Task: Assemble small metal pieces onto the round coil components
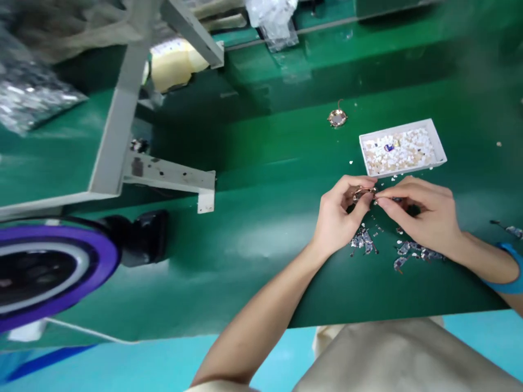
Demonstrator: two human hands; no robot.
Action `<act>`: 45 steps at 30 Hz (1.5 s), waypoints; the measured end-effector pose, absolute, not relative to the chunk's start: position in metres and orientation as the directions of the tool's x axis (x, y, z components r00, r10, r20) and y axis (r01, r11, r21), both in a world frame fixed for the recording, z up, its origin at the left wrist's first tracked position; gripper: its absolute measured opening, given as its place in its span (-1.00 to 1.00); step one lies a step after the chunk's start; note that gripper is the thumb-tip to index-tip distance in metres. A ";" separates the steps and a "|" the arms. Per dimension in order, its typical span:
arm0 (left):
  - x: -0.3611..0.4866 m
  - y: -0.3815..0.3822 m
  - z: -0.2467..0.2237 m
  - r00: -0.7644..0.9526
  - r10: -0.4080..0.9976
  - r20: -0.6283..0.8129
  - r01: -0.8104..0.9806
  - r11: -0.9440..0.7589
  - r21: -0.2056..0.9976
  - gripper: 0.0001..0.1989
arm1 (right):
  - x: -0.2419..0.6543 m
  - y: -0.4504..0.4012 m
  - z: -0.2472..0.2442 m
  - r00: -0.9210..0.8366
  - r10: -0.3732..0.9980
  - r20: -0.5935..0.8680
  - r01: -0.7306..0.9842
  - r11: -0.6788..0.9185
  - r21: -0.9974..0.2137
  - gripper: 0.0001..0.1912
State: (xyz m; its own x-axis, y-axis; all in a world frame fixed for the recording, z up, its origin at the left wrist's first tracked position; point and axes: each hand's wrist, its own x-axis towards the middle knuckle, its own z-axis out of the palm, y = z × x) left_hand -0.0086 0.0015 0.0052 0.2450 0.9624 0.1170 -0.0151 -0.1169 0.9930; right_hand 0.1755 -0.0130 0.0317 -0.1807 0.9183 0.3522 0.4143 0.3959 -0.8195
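Observation:
My left hand (338, 212) pinches a small round gold-coloured metal case (359, 194), much like a watch case, between thumb and fingers. Against its right edge, my right hand (429, 209) is closed in a pinch; whatever lies between those fingertips is too small to make out. Just beyond both hands a white tray (440, 147) holds many small white bits and a blue piece. A similar gold-coloured round case (337, 117) with a thin curved end lies farther back. Small silvery parts (363, 240) are scattered under my left hand, and more silvery parts (420, 251) lie below my right.
A grey metal frame (116, 120) stands on the green table (253, 239) at left. Near it are a purple-rimmed round device (100, 250) and a bag of silvery pieces (36, 90). Clear plastic bags (273, 19) lie at the back. A blue band (510, 269) circles my right wrist.

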 end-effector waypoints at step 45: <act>-0.008 -0.003 0.012 0.362 0.929 -0.076 0.211 -0.003 0.977 -0.76 | 0.184 -0.005 0.027 -0.239 0.875 0.422 0.512 0.483 -0.711 -0.95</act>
